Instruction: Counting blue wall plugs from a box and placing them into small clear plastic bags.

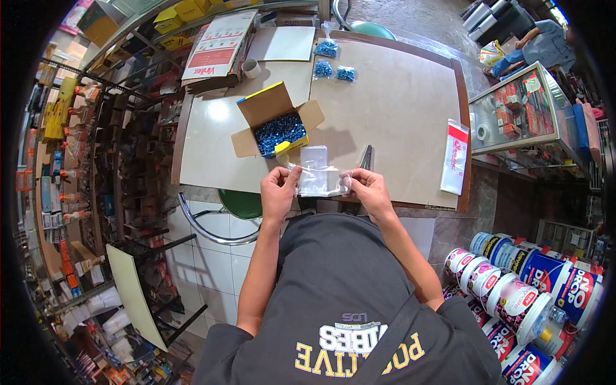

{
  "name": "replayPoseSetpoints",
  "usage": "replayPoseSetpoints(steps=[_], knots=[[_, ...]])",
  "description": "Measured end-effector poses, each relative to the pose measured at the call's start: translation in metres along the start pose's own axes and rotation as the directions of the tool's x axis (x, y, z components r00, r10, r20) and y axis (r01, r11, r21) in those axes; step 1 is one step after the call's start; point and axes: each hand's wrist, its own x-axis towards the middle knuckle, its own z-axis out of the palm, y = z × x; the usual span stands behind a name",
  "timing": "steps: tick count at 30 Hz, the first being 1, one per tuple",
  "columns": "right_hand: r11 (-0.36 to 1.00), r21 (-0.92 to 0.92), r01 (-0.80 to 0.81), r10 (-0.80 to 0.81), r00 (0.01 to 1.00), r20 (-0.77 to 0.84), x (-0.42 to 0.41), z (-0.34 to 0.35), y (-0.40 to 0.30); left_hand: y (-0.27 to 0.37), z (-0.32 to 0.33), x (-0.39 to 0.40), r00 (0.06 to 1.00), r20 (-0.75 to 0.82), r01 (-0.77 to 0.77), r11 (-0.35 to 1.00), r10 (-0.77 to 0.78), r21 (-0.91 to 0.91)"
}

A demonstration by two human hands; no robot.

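My left hand (280, 191) and my right hand (369, 190) pinch opposite ends of a small clear plastic bag (337, 181), stretched level at the table's near edge. No contents show in it. Behind and partly under it lies a flat stack of clear plastic bags (314, 156). An open cardboard box (269, 107) stands beyond my left hand, filled with small blue pieces (281, 132). A yellow item (282, 146) rests at the box's near edge. Just beyond my right hand lies what looks like a stapler (366, 157). Several filled bags (327, 48) of blue pieces sit at the table's far side.
The table (399, 106) also bears a stack of cardboard (216, 48), a white roll (251, 68) and a red-and-white plastic packet (454, 158). Paint pails (515, 293) are piled at right. A green stool (240, 202) is tucked near the left. Another person (544, 48) sits far right.
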Motion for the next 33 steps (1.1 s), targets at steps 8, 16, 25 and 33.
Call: replayPoseSetpoints(steps=[8, 16, 25, 33], knots=[[0.999, -0.037, -0.012, 0.012, 1.0, 0.002, -0.002, 0.002, 0.007, -0.031, 0.011, 0.0, 0.986, -0.096, -0.126, 0.984, 0.139, 0.126], [0.958, -0.251, 0.137, -0.164, 0.982, -0.092, -0.01, 0.012, 0.009, 0.006, 0.027, -0.03, 0.984, 0.159, -0.115, 0.975, 0.085, 0.19], [0.827, -0.446, 0.342, -0.369, 0.929, 0.028, -0.025, 0.018, 0.008, -0.007, 0.028, -0.038, 0.951, 0.309, -0.03, 0.999, 0.023, 0.02], [0.8, -0.545, 0.252, -0.228, 0.967, 0.112, -0.022, 0.017, 0.018, -0.021, 0.029, -0.047, 0.984, 0.152, 0.141, 0.936, -0.096, -0.322]])
